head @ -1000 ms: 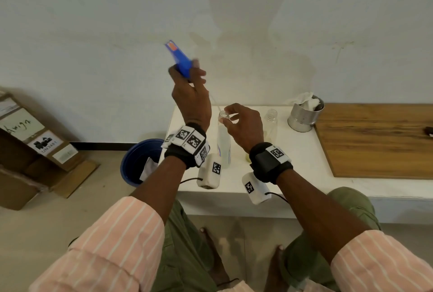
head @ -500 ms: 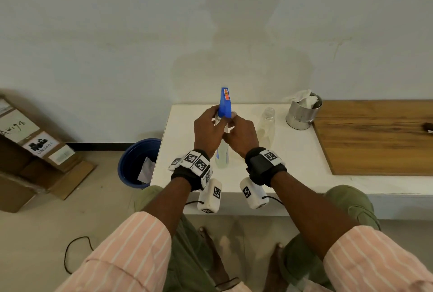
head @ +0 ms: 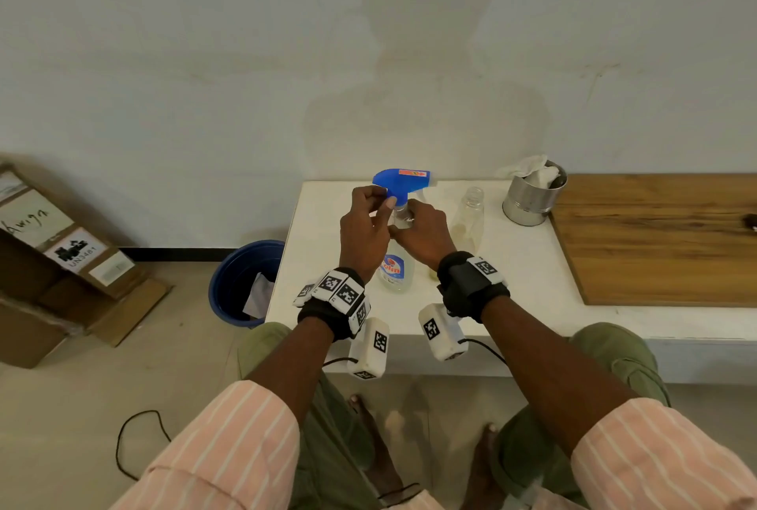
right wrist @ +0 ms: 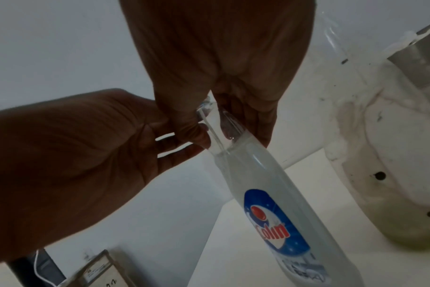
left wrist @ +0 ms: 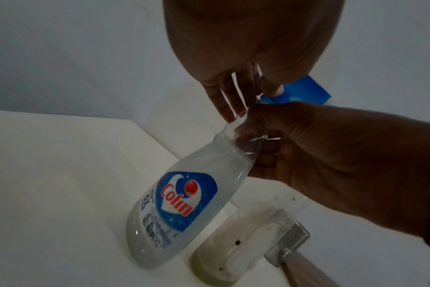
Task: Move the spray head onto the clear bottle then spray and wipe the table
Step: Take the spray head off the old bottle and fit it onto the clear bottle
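Observation:
The blue spray head sits on the neck of the clear bottle, which has a blue and red label and stands on the white table. Its nozzle points right. My left hand pinches the spray head at its base. My right hand grips the bottle's neck. In the right wrist view the dip tube runs down inside the clear bottle. In the left wrist view a corner of the spray head shows behind the fingers.
A second, open bottle with yellowish residue stands just right of my hands. A steel can with a white cloth sits behind it, beside a wooden board. A blue bin and cardboard boxes are on the floor at left.
My left hand brought the spray head down from high above onto the bottle's neck, and its nozzle has turned to the right. My right hand stayed on the neck.

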The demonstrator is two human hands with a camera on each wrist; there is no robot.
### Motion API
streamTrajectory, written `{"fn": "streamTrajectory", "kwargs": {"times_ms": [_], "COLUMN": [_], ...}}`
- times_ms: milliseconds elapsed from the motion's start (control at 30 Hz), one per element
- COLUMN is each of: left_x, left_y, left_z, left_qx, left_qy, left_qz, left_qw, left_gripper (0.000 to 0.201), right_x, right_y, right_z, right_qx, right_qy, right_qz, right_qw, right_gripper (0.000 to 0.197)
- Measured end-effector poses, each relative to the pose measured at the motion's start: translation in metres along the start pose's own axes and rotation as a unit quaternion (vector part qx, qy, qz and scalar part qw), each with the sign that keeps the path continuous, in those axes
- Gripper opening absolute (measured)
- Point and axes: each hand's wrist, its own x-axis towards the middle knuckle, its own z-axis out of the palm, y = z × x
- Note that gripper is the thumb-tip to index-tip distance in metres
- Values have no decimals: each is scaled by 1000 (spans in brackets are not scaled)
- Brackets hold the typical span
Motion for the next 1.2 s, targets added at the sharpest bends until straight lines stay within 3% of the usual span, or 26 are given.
{"fn": "streamTrajectory", "kwargs": {"times_ms": [133,300,367,500,667,767,900,967,1067,1200], "left_x": [-7,-8,-5,2,0,-3,-2,-2,-3,-4], "left_y": [-4,-8,-6,-3,-4,-1,-1,-1,-1,-3], "left_z": [1,2,0,-7,-6,-3,-1,0,0,-2], "left_qx": [28,19,7,40,46,27,17,15,9,0], "left_qy": [6,-11,-8,-59,-96,-71,-36,-32,-24,-21], "left_qz": [4,-8,-4,22,24,0,6,2,-7,-9], "left_qw": [1000,1000,1000,997,994,997,999,999,1000,1000], "left_gripper": [30,48,44,35,41,52,42,40,38,37], "right_x": [-1,-8,-8,-6,-5,-5,-5,-9,-24,-26], "right_y": [-1,0,2,9,17,21,24,25,19,8], "right_z": [3,4,1,-2,0,-4,-13,-4,11,18], "right_qx": [-13,0,27,133,222,233,185,92,-2,-16], "right_qy": [-9,1,-11,-27,3,-18,-50,3,141,153], "right_qz": [-10,-24,-9,42,90,68,55,50,42,38], "right_qw": [1000,1000,1000,990,971,970,980,994,989,987], "right_gripper": [45,36,45,51,53,45,53,64,69,56]}}
